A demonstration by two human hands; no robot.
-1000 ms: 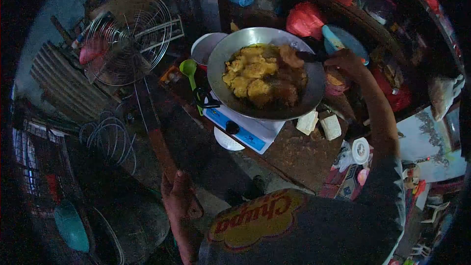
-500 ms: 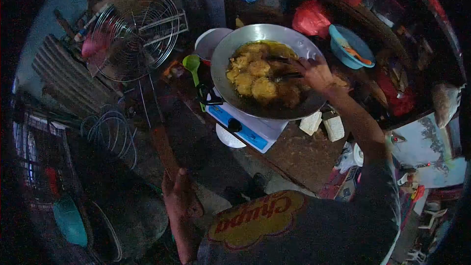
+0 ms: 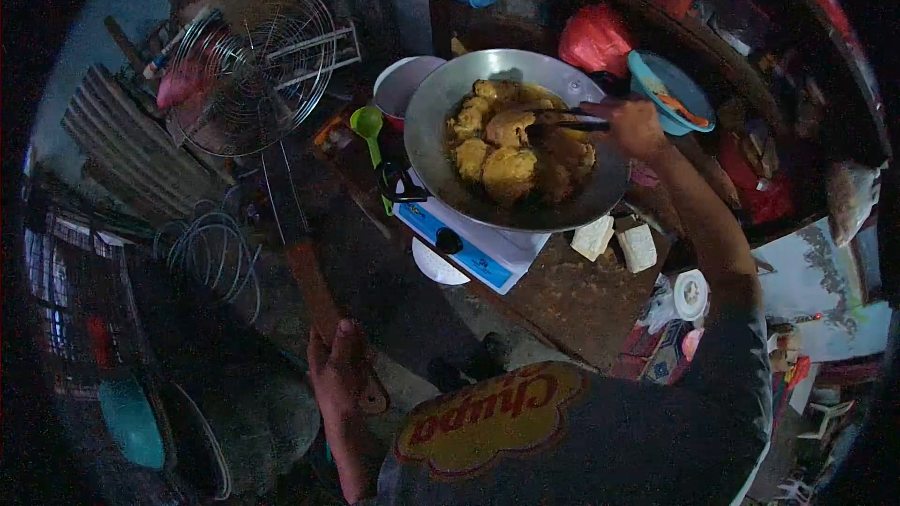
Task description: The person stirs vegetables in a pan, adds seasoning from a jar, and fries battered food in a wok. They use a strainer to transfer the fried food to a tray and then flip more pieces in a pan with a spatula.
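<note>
My left hand is closed round the wooden handle of a wire skimmer, whose round basket is up at the left. In my right hand are dark tongs, reaching in over the right side of a wide metal wok. The tongs' tips touch a piece of fried food near the middle. Several golden-brown pieces lie together in the oil. Beneath the wok is a white and blue stove.
A green ladle and a white pot are left of the wok. At its right are a red bag and a light blue basin. Two pale blocks lie near the stove. Coiled cable is at left.
My right hand and the tongs have drawn back slightly to the right and up. The pieces in the wok have shifted. The skimmer's basket has moved slightly left.
</note>
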